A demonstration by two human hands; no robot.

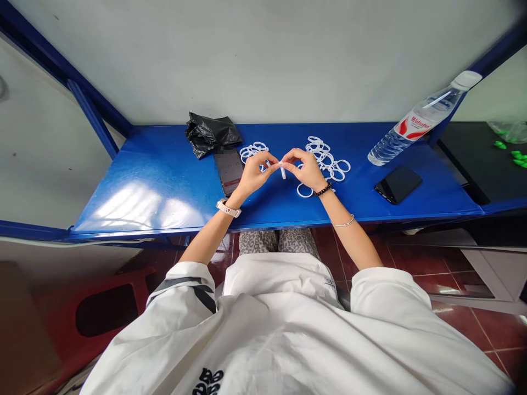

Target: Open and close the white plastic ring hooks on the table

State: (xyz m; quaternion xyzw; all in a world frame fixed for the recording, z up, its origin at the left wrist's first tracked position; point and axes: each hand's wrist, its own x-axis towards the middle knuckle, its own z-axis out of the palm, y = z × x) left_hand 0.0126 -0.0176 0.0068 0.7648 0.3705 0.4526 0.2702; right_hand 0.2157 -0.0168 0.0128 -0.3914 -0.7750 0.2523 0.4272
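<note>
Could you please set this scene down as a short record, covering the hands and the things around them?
Surface: blue table
Left hand: pinching a small white piece
Right hand: pinching the same piece; black beaded bracelet at the wrist
Rings: white rings in two loose groups, the larger by the right hand
Phones: lit-screen phone left of the left hand; dark-screened phone at the right
Bottle: capped water bottle, right side
Bag: crumpled black plastic bag, far left of the rings' groups

From my end, I see a blue table (160, 173) bearing a black bag (212, 136), a phone (230, 171) beside it, two clusters of white rings (328, 159), a bottle (415, 126) and, near that, a second phone (398, 184).
</note>
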